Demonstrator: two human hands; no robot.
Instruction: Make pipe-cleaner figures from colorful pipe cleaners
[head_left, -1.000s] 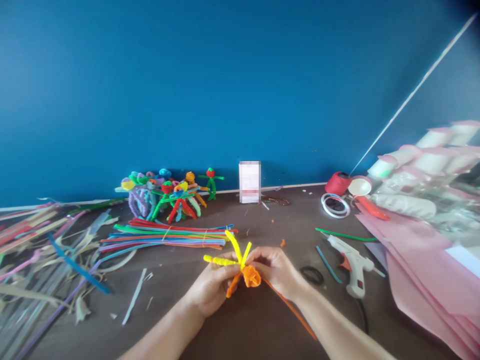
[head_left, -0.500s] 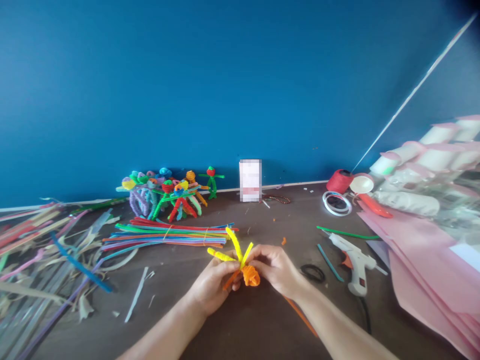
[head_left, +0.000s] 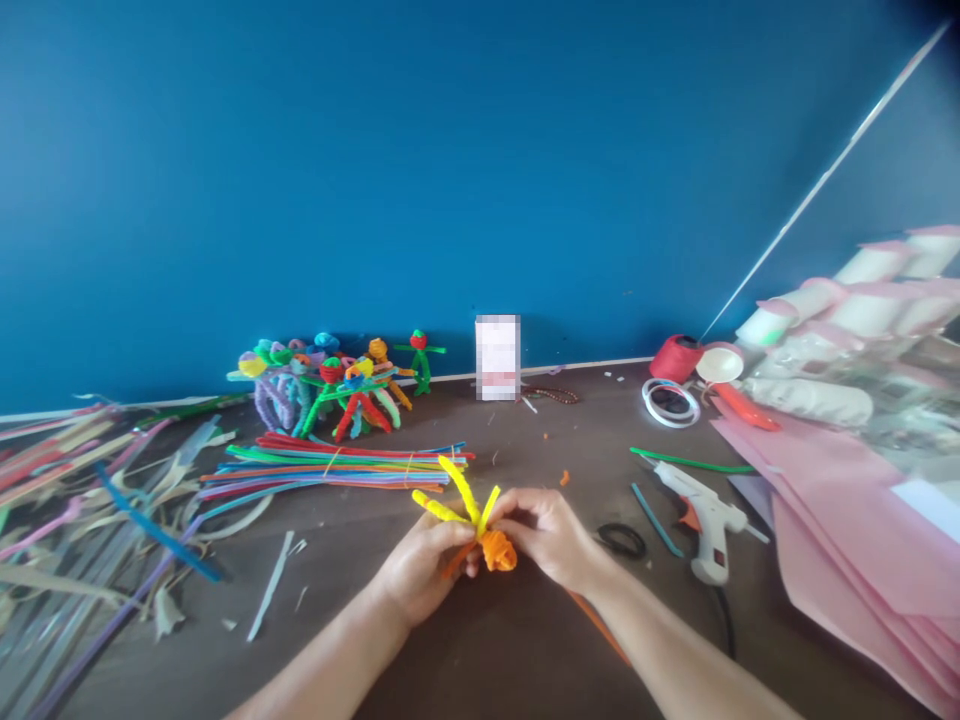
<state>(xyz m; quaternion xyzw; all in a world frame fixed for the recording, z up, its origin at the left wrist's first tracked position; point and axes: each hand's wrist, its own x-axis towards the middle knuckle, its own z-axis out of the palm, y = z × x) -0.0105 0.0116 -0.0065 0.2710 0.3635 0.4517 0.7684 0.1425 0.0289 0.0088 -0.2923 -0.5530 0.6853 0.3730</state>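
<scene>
Between my hands is a pipe cleaner figure with a wound orange head (head_left: pixel 499 551) turned toward me and yellow limbs (head_left: pixel 459 487) sticking out away from me. My left hand (head_left: pixel 430 562) is closed on its left side, thumb on top near the base of the yellow limbs. On the other side my right hand (head_left: pixel 541 532) pinches at the figure beside the head, its fingertips partly hidden. An orange pipe cleaner (head_left: pixel 602 626) trails from under my right hand toward the lower right.
A banded bundle of pipe cleaners (head_left: pixel 337 466) lies behind my left hand, with several finished figures (head_left: pixel 330 385) beyond. To the right are a glue gun (head_left: pixel 703 520), a black coil (head_left: pixel 622 540), pink sheets (head_left: pixel 840 560) and a red thread cone (head_left: pixel 675 358). Loose strips (head_left: pixel 90 560) cover the left.
The whole view has shifted slightly. The longest yellow limb leans a little further left. Both hands keep their hold on the figure.
</scene>
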